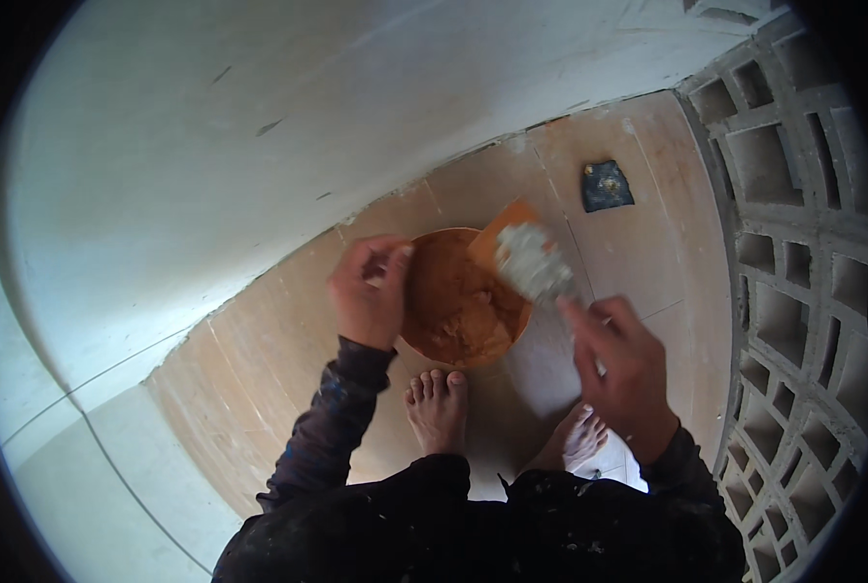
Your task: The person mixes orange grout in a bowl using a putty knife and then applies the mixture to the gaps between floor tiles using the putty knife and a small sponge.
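Note:
A round orange bucket (pixel 458 321) of orange-brown paste sits on the tiled floor at my feet. My left hand (pixel 374 287) is closed on its left rim, thumb at the edge. My right hand (pixel 616 364) grips a putty knife or trowel (pixel 536 262), held above the bucket's right side. Its blade is loaded with a pale grey-white lump and shows orange along the far edge; motion blurs it, and part of the bucket lies hidden behind it.
A white wall (pixel 259 136) runs along the far and left sides. A pierced concrete block screen (pixel 774 243) borders the right. A dark flat scrap (pixel 606 189) lies on the floor tiles (pixel 647 253) beyond the bucket. My bare left foot (pixel 439 418) and right foot (pixel 575 437) stand just nearer.

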Motion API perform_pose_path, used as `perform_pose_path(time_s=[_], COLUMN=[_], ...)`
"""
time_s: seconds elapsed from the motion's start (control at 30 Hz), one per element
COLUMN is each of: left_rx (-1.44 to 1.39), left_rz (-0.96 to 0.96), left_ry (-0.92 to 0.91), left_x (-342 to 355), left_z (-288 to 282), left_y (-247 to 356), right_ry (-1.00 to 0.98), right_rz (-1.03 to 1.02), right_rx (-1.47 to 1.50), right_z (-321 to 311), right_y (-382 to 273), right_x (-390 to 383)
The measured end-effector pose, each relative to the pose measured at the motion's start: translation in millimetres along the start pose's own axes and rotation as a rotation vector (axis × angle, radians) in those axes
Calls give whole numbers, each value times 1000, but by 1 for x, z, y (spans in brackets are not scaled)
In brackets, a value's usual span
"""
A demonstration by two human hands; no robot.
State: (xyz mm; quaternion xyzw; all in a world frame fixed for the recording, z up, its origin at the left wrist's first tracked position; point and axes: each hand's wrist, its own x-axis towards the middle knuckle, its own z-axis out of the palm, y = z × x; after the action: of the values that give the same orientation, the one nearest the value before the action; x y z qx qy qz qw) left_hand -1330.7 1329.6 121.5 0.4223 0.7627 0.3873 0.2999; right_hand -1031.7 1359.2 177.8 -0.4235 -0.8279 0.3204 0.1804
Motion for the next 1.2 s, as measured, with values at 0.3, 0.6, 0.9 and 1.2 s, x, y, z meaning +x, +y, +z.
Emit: perform_pose_path(time_s=[0.3,0.6,0.9,1.2], left_rx=[494,793,681,459], left_rz=[355,609,401,310], left_ry=[96,-178,70,120], left_x=[57,47,15,-9], left_z=[-8,-21,-12,-43], left_y=[-85,-91,-111,-109], right_ry=[176,306,88,-368], right_rz=[195,213,219,-145], right_rx=[-48,59,383,267], right_z=[70,73,30,17], right_y=[68,72,48,2], right_x=[69,71,46,145])
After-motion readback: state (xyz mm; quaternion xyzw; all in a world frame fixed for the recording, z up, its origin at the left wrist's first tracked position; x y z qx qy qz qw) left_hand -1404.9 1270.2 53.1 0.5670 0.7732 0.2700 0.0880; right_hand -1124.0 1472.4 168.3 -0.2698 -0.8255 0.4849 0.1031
